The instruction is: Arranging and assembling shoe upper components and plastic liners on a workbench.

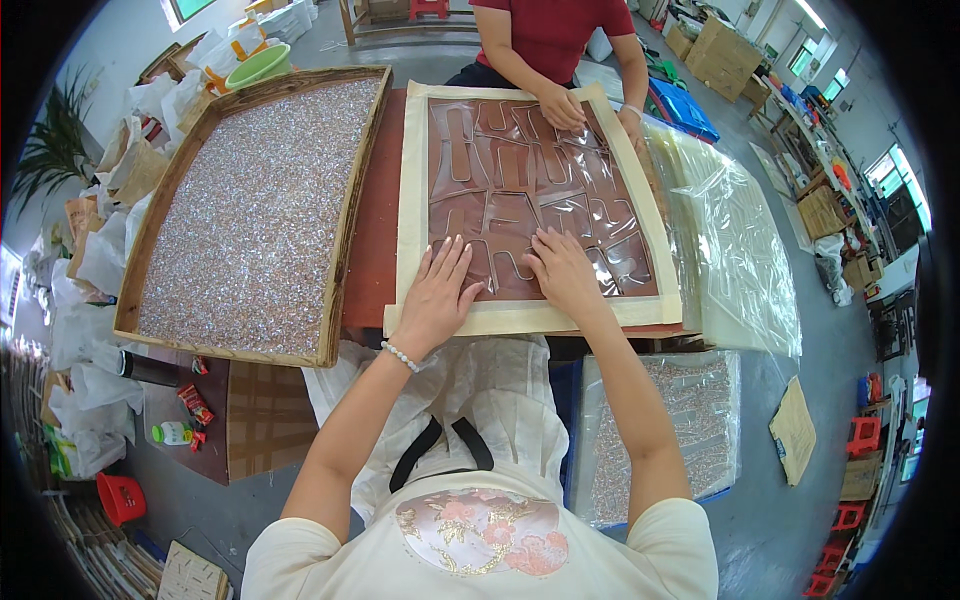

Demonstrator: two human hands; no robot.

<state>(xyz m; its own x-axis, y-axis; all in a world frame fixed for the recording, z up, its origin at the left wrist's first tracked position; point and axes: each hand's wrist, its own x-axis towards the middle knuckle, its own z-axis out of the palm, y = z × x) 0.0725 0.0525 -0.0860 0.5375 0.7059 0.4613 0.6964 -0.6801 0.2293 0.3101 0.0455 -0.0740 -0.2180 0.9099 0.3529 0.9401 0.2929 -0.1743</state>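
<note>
A clear plastic sheet (512, 215) with cut strap-like and curved outlines lies on a brown surface inside a cream-coloured frame (540, 318). My left hand (437, 295) rests flat on the frame's near left part, its fingertips on the edge of the sheet. Lying on the near middle of the sheet is my right hand (568, 278), fingers spread. Neither hand grips anything. Across the table, a co-worker in a red top has one hand (562, 106) on the far part of the sheet. Their other hand (631, 125) is at the far right edge of the frame.
To the left, a wooden tray (330, 270) holds glittering small pieces. A stack of clear plastic sheets (745, 250) overhangs on the right. Below it sits a film-covered glittery panel (660, 430). A cardboard box (265, 420) and bottle (172, 433) are at lower left.
</note>
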